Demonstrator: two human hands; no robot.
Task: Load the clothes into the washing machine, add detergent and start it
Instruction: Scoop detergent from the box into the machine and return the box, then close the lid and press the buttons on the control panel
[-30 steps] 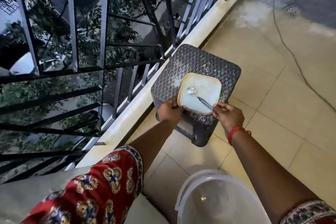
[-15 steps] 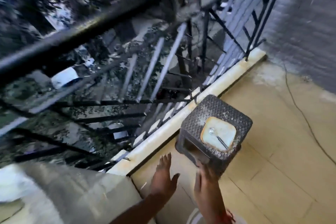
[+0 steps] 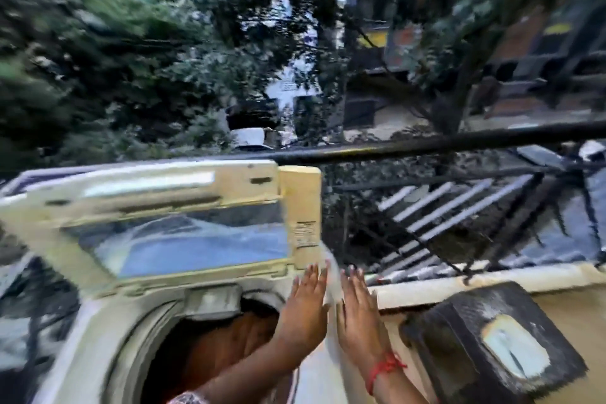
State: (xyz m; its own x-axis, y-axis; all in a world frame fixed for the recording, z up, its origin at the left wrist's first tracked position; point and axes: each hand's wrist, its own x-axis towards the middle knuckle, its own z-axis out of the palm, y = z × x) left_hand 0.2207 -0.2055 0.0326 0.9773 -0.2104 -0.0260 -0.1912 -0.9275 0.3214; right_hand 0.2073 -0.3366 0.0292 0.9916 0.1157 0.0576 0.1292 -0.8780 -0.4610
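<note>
The frame is blurred by motion. A cream top-loading washing machine (image 3: 108, 331) fills the lower left, its lid (image 3: 183, 220) raised and its dark drum (image 3: 210, 348) showing clothes inside. My left hand (image 3: 303, 308) and my right hand (image 3: 360, 315) are raised side by side over the machine's right rim, fingers straight, holding nothing. A red thread circles my right wrist. At the lower right a dark woven stool (image 3: 485, 338) carries the white detergent container (image 3: 515, 349) with a spoon in it.
A black balcony railing (image 3: 426, 144) runs across behind the machine, with trees and buildings beyond. A pale kerb (image 3: 492, 279) lines the balcony edge next to the stool.
My hands let go of the detergent container and spoon on the stool, opened, and rose over the washing machine. The view swung up and left from the stool to the machine.
</note>
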